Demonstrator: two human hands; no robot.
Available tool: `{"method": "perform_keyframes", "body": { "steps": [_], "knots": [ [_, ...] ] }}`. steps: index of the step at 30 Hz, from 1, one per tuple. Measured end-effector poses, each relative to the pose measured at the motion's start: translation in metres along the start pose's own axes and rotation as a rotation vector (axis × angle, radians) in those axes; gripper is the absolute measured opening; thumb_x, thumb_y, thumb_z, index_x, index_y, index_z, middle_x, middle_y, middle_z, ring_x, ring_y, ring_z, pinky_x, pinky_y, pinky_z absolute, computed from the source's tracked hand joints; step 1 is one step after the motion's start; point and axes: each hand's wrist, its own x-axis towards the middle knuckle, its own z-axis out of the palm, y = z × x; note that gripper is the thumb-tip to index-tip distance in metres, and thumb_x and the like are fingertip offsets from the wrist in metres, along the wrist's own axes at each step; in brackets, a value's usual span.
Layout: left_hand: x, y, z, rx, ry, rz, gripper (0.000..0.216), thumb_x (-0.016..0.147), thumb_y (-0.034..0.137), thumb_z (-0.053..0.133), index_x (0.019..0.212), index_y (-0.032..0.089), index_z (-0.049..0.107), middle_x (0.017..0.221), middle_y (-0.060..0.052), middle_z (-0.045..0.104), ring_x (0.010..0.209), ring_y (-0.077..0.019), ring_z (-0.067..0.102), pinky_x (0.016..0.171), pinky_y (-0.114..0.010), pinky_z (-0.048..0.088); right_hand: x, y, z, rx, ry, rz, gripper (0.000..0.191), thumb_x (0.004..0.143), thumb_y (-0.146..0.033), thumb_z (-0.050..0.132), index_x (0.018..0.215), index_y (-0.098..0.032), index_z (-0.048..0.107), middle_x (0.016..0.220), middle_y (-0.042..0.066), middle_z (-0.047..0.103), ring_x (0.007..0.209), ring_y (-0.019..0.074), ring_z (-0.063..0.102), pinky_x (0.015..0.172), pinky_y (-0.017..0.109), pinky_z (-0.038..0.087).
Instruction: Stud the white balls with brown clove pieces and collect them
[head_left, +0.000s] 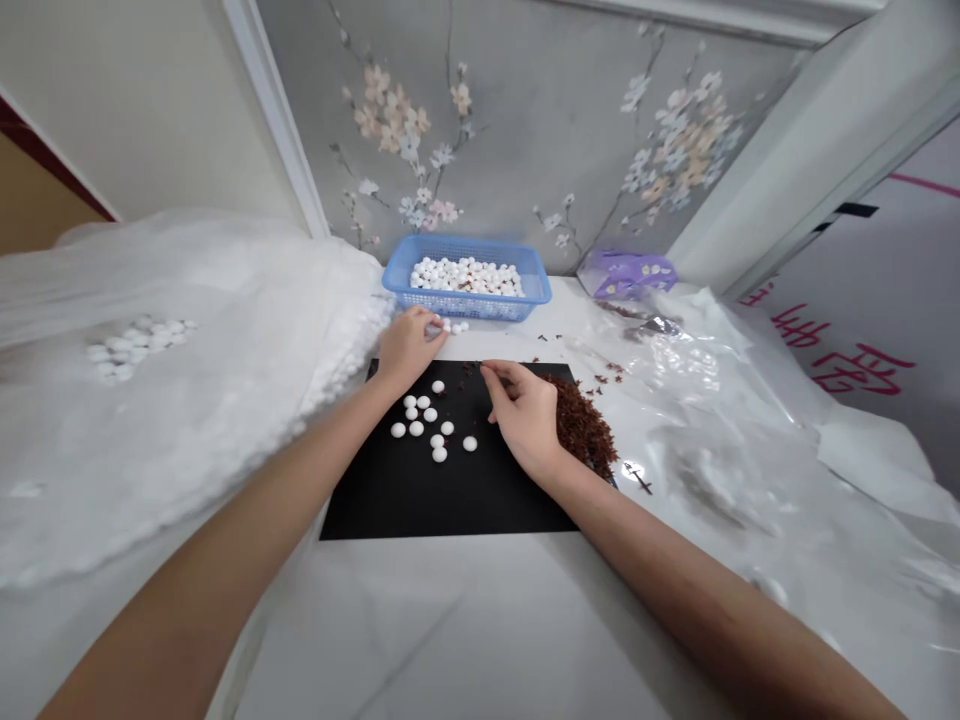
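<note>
My left hand (409,350) reaches over the far left edge of a black mat (457,500). Its thumb and fingertips close around a small white ball, beside a few more white balls (456,327) in front of the basket. Over the mat, my right hand (525,410) pinches thumb and forefinger together; whatever is between them is too small to make out. Several round white pieces (416,428) lie scattered on the mat, some with a dark reddish bit beneath. Right of my right hand is a heap of brown star-shaped pieces (585,430), with a few loose bits near its fingertips.
A blue basket (536,290) full of white balls stands against the flowered wall. To the left lies a big translucent white bag (225,440) of white pieces. Clear plastic bags (720,470) and a purple packet (630,273) cover the right side. Brown bits dot the white table (375,630).
</note>
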Motion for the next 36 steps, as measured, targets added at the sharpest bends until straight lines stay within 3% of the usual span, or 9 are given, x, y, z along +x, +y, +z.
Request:
{"method": "perform_keyframes", "body": {
  "steps": [3,6,9,12,19,28,36],
  "knots": [
    [-0.022,0.009,-0.012,-0.17,0.051,-0.026,0.02,0.078,0.03,0.057,0.089,0.015,0.065,0.098,-0.007,0.067,0.081,-0.0162,0.063,0.07,-0.026,0.05,-0.001,-0.001,-0.001,0.056,-0.002,0.0,0.021,0.085,-0.036,0.051,0.087,-0.018,0.062,0.082,0.002,0.067,0.041,0.0071,0.053,0.042,0.022,0.041],
    [-0.06,0.023,-0.03,-0.565,0.115,-0.155,0.02,0.072,0.032,0.066,0.082,0.015,0.063,0.079,-0.004,0.068,0.073,-0.0148,0.064,0.068,-0.025,0.051,-0.003,-0.004,-0.001,0.028,0.021,-0.078,0.018,0.086,-0.034,0.05,0.083,-0.018,0.058,0.079,0.0,0.063,0.048,0.0073,0.052,0.047,0.022,0.041],
    [-0.098,0.035,-0.047,-0.717,0.089,-0.289,0.022,0.067,0.028,0.073,0.083,0.017,0.063,0.079,-0.001,0.068,0.071,-0.0129,0.064,0.065,-0.022,0.051,-0.006,-0.009,0.0,-0.024,0.041,-0.213,0.015,0.088,-0.03,0.049,0.082,-0.018,0.056,0.076,0.0,0.059,0.055,0.0083,0.049,0.052,0.023,0.041],
    [-0.119,0.04,-0.055,-0.811,0.035,-0.363,0.018,0.07,0.028,0.071,0.084,0.019,0.066,0.085,-0.001,0.07,0.078,-0.0129,0.064,0.069,-0.02,0.05,-0.013,-0.015,0.002,-0.071,0.037,-0.34,0.011,0.089,-0.023,0.047,0.084,-0.019,0.056,0.078,0.0,0.058,0.065,0.0108,0.052,0.058,0.024,0.043],
    [-0.118,0.035,-0.053,-0.965,-0.218,-0.448,0.02,0.071,0.031,0.07,0.089,0.023,0.072,0.084,-0.001,0.073,0.08,-0.0142,0.065,0.074,-0.023,0.05,-0.024,-0.015,0.006,-0.134,-0.093,-0.464,0.009,0.089,-0.018,0.047,0.09,-0.022,0.055,0.081,0.002,0.058,0.068,0.0121,0.054,0.057,0.025,0.045],
    [-0.117,0.031,-0.053,-1.058,-0.208,-0.531,0.017,0.07,0.03,0.071,0.085,0.023,0.073,0.085,-0.001,0.072,0.079,-0.0131,0.063,0.074,-0.023,0.05,-0.024,-0.016,0.005,-0.18,-0.163,-0.545,0.01,0.088,-0.014,0.047,0.091,-0.02,0.053,0.085,0.003,0.059,0.075,0.0117,0.057,0.057,0.022,0.047],
    [-0.117,0.032,-0.055,-1.059,-0.23,-0.531,0.013,0.07,0.031,0.071,0.078,0.021,0.073,0.076,-0.001,0.071,0.067,-0.0104,0.059,0.066,-0.021,0.048,-0.026,-0.015,0.004,-0.293,-0.074,-0.686,0.013,0.086,-0.01,0.049,0.092,-0.02,0.055,0.078,0.002,0.062,0.063,0.0101,0.057,0.051,0.021,0.046]
  ]
}}
